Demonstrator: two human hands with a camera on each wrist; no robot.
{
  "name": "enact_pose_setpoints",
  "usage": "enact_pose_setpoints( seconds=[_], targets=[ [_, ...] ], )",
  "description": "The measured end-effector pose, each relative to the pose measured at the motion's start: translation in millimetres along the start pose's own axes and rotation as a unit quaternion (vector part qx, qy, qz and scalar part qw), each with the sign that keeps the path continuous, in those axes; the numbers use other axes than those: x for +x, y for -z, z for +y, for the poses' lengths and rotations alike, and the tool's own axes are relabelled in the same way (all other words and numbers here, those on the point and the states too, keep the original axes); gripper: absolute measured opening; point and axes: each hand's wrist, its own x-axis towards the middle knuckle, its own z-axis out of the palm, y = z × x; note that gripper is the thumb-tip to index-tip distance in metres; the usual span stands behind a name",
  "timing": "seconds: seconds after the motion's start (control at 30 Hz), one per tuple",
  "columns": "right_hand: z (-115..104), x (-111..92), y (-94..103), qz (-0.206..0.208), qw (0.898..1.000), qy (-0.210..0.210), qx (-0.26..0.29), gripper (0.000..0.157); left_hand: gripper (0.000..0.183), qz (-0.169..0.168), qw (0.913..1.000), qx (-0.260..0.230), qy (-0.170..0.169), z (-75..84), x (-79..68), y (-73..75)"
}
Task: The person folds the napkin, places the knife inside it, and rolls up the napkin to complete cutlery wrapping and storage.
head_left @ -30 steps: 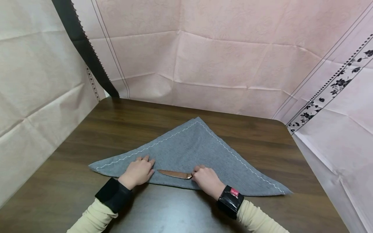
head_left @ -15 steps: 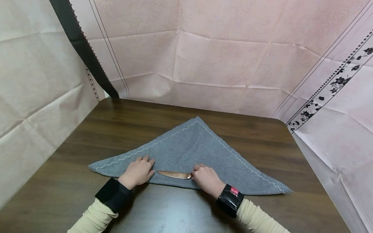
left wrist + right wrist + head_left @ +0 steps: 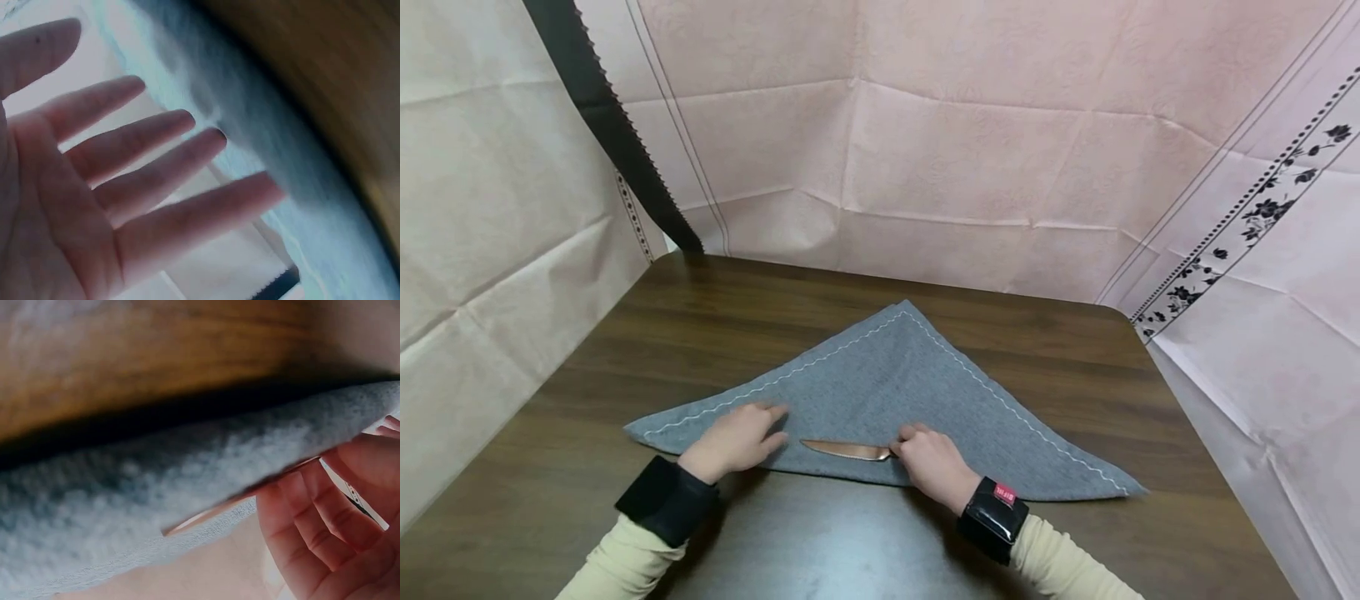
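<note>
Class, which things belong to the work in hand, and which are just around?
In the work:
knife, held at one end by the right hand
grey cloth, under the knife
left hand, over the cloth

Just around:
brown table, beneath the cloth
patterned sheet, beyond the table
black wristbands, worn

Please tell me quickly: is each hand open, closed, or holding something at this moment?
Left hand: open, holding nothing, over the gray cloth.
Right hand: holding the knife.

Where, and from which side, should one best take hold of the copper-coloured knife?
Probably by the handle, coming from the person's right: the slim pointed blade extends left over the cloth, while most of the handle is hidden in the right grip.
</note>
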Motion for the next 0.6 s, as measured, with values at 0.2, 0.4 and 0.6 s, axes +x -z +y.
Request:
enact_pose_setpoints(
  seconds=[0.2,0.4,0.6],
  targets=[
    [0,2,1.2,-0.005,1.0,-0.008,0.003,0.011,0.036,0.065,0.9968,0.004,0.046,-34.0,-21.8,19.8],
    [1,3,1.8,-0.011,1.0,-0.011,0.004,0.01,0.041,0.054,0.9897,0.006,0.132,-72.6,-43.1,32.1],
    [-1,4,0.5,-0.01,1.0,-0.003,-0.005,0.012,0.047,-0.016,0.9817,-0.003,0.19,-106.2,-57.8,33.6]
  ],
)
